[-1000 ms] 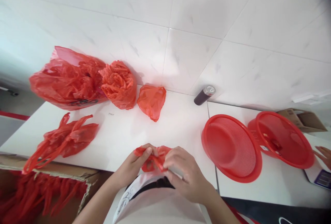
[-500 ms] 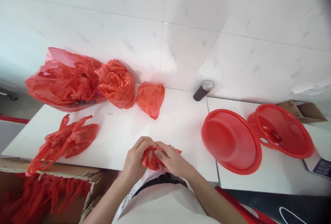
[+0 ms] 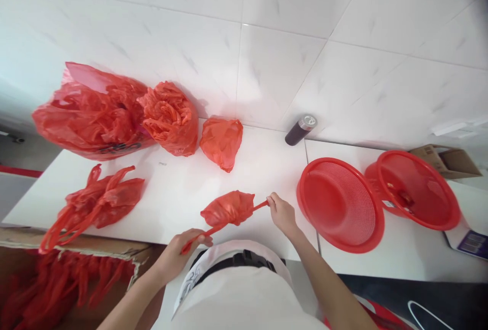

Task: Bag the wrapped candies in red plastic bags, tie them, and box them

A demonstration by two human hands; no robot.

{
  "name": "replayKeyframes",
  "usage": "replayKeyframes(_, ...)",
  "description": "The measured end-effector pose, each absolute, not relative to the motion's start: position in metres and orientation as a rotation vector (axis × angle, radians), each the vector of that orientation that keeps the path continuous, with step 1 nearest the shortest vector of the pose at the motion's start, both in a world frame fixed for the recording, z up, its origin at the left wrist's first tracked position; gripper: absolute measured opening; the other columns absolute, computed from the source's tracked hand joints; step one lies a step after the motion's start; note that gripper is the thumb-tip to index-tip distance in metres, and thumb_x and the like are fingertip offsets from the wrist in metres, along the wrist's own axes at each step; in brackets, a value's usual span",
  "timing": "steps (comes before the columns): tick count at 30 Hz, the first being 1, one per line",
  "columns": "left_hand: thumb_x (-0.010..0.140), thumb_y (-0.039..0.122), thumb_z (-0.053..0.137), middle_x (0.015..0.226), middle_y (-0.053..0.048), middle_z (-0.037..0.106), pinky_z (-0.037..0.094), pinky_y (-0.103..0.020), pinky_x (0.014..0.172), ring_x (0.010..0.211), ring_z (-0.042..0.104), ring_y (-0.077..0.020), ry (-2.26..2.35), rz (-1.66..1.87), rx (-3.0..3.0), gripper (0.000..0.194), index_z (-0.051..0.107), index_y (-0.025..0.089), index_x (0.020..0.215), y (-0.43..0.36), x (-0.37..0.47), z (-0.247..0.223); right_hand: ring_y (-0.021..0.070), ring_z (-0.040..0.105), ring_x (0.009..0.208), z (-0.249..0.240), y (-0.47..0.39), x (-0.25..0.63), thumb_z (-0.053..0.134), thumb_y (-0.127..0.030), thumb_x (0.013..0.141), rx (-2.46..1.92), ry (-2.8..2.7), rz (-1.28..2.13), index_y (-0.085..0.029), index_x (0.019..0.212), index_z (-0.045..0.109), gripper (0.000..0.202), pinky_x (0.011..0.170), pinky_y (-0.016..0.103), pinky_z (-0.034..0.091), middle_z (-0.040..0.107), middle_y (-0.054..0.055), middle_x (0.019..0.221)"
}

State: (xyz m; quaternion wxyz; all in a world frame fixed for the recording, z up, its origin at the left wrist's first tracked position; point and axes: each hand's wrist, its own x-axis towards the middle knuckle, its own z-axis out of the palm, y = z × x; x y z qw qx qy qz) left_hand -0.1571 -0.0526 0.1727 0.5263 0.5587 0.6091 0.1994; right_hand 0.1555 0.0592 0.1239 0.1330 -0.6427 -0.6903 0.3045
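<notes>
A small red plastic bag [image 3: 229,208], bunched and rounded, lies on the white table [image 3: 168,187] in front of my body. Its twisted handles are stretched out to either side. My left hand [image 3: 181,251] is closed round one handle at the table's front edge. The other handle's end is pinched in the fingertips of my right hand [image 3: 281,213], a little right of the bag. What the bag contains, if anything, is hidden. Behind it, near the wall, a flat-lying red bag [image 3: 221,142] rests on the table.
Stuffed red bags [image 3: 171,119] stand at the back left, with a loose red bag [image 3: 102,198] before them. A cardboard box [image 3: 141,256] of red bags is at lower left. A dark tumbler [image 3: 300,130], red baskets [image 3: 339,205] and a small carton [image 3: 446,161] stand right.
My hands were together over the bunched bag at the table's front edge. Now they are apart, pulling its handles to left and right, and the bag sits farther onto the table.
</notes>
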Motion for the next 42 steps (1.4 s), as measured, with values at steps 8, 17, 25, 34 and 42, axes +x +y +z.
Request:
replayKeyframes(8,0.095,0.05,0.038,0.12,-0.005,0.068,0.033,-0.041,0.11,0.118,0.056,-0.0255,1.539,0.615,1.116,0.043,0.072,0.022,0.094,-0.058,-0.17,0.183,0.0179,0.063,0.073,0.128,0.065,0.122,0.032,-0.049,0.096,-1.724,-1.799,1.035,-0.024,0.077,0.047,0.035,0.066,0.026,0.039,0.064,-0.001,0.073)
replayKeyframes(17,0.089,0.048,0.045,0.127,-0.013,0.062,0.037,-0.048,0.108,0.12,0.056,-0.0309,2.089,0.482,1.146,0.039,0.068,0.018,0.097,-0.086,-0.228,0.151,0.0175,0.061,0.076,0.115,0.058,0.077,0.037,-0.047,0.094,-1.422,-1.955,1.272,-0.024,0.081,0.051,0.03,0.071,0.027,0.044,0.063,0.0,0.081)
replayKeyframes(25,0.08,0.027,0.066,0.155,-0.007,0.036,0.021,-0.059,0.113,0.144,0.023,-0.035,2.108,0.157,2.015,0.066,0.043,0.032,0.142,-0.068,-0.212,0.13,0.0174,0.062,0.078,0.108,0.05,0.099,0.042,-0.045,0.091,-1.504,-1.907,1.356,-0.024,0.086,0.052,0.024,0.073,0.029,0.046,0.065,0.002,0.088)
replayKeyframes(34,0.074,0.003,0.049,0.119,-0.004,0.067,0.049,-0.03,0.09,0.108,0.062,-0.0234,2.119,0.117,1.68,0.058,0.063,0.028,0.123,-0.02,-0.228,0.072,0.0179,0.063,0.077,0.102,0.038,0.119,0.045,-0.045,0.091,-1.552,-1.901,1.438,-0.024,0.084,0.055,0.025,0.073,0.029,0.046,0.066,0.001,0.084)
replayKeyframes(42,0.081,0.017,0.05,0.124,-0.019,0.061,0.05,-0.045,0.082,0.101,0.063,-0.0364,2.651,0.093,1.242,0.052,0.052,0.014,0.133,-0.037,-0.314,0.111,0.0188,0.063,0.077,0.089,0.038,0.13,0.044,-0.046,0.09,-1.608,-1.885,1.469,-0.024,0.084,0.055,0.025,0.074,0.031,0.046,0.066,0.002,0.084)
